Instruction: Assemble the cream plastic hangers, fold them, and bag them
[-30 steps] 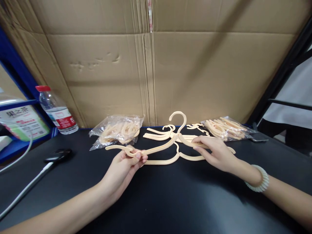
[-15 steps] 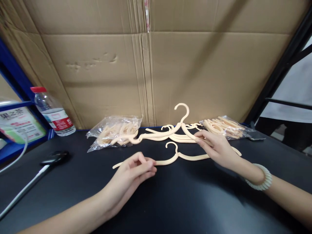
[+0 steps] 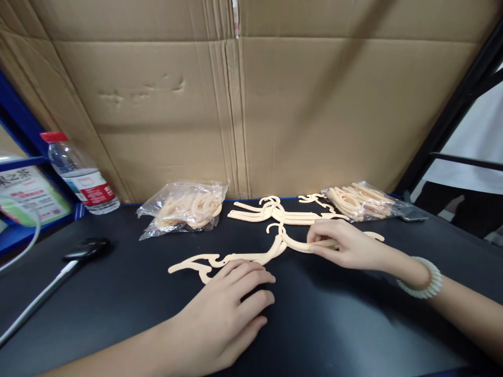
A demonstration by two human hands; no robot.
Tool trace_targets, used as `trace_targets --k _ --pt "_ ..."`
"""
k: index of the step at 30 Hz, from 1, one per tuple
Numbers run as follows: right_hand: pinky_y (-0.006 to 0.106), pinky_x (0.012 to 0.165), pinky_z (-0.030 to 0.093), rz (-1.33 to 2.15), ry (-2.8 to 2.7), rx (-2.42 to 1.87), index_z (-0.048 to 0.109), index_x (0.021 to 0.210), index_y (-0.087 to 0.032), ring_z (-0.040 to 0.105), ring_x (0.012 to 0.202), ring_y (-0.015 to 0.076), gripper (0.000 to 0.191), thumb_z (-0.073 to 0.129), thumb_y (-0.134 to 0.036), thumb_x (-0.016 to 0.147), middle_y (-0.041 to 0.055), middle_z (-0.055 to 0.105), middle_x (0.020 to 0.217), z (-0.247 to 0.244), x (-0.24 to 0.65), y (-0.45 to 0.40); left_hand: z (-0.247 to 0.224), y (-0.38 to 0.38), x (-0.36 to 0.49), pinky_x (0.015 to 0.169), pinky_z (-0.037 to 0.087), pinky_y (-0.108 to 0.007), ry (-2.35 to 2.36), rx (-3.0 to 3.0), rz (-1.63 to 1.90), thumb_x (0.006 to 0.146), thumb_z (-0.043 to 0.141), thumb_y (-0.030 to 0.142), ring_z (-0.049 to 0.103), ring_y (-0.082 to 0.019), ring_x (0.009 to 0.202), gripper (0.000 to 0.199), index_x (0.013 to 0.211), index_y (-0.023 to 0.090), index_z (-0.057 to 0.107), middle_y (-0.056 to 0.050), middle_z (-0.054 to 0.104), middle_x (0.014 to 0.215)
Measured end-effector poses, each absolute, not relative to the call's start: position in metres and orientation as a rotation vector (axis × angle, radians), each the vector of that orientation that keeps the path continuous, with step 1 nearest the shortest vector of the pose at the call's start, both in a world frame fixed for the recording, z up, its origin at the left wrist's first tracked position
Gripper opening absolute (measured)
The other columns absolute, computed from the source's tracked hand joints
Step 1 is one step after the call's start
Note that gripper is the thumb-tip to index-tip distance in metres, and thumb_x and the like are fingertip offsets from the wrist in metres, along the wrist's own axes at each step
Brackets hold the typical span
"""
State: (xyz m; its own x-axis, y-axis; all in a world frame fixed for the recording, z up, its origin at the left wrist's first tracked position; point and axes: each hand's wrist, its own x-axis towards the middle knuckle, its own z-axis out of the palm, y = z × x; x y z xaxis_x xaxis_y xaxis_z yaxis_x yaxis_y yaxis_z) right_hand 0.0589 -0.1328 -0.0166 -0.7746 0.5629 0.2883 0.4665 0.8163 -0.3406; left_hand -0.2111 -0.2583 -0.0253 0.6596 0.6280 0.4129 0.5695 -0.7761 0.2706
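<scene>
My right hand [image 3: 342,244] pinches the right arm of a cream folding clothes hanger [image 3: 294,243], lowered over a second hanger [image 3: 375,236] on the black table. The two hangers overlap, with their left arms lying nearly together. My left hand [image 3: 236,309] is open, fingers spread, just in front of those left arms; it hides part of them, and I cannot tell whether it touches them. Behind, more cream hangers [image 3: 251,213] lie stacked with their hooks together.
A clear bag of hanger parts [image 3: 188,209] lies at the back left, another bag [image 3: 359,201] at the back right beside a dark flat phone-like object [image 3: 412,215]. A water bottle [image 3: 84,175] and a black device with white cable [image 3: 86,249] are left. Cardboard [image 3: 165,120] stands behind.
My right hand has lowered its hanger from the air onto the one on the table. My left hand has let go of the lower hanger, opened, and moved toward me and slightly right.
</scene>
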Motion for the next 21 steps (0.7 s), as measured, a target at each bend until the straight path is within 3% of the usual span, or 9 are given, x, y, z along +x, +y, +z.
trace_targets --k 7,12,21 --pt "0.03 0.066 0.043 0.345 -2.769 -0.74 0.061 0.073 -0.019 0.055 0.072 0.0168 0.008 0.064 -0.021 0.08 0.0032 0.061 0.078 -0.018 0.063 -0.13 -0.021 -0.257 -0.215 0.095 0.046 -0.036 1.009 2.814 0.633 0.082 0.058 0.011 0.062 -0.027 0.104 0.03 0.109 0.023 0.064 -0.01 0.067 0.117" --pt "0.029 0.067 0.041 0.336 -2.803 -0.816 0.059 0.073 -0.019 0.053 0.072 0.016 0.009 0.065 -0.021 0.078 0.0025 0.061 0.079 -0.014 0.064 -0.13 -0.025 -0.256 -0.215 0.1 0.044 -0.042 1.05 2.814 0.493 0.086 0.052 0.012 0.056 -0.028 0.115 0.029 0.113 0.022 0.06 -0.01 0.062 0.123" --pt "0.026 0.058 0.033 0.319 -2.826 -1.005 0.063 0.097 -0.019 0.048 0.061 0.0132 0.019 0.061 -0.026 0.079 -0.0016 0.054 0.071 -0.007 0.061 -0.132 -0.027 -0.256 -0.214 0.104 0.04 -0.048 1.166 2.824 0.414 0.09 0.051 0.018 0.05 -0.029 0.12 0.026 0.115 0.021 0.057 -0.01 0.058 0.127"
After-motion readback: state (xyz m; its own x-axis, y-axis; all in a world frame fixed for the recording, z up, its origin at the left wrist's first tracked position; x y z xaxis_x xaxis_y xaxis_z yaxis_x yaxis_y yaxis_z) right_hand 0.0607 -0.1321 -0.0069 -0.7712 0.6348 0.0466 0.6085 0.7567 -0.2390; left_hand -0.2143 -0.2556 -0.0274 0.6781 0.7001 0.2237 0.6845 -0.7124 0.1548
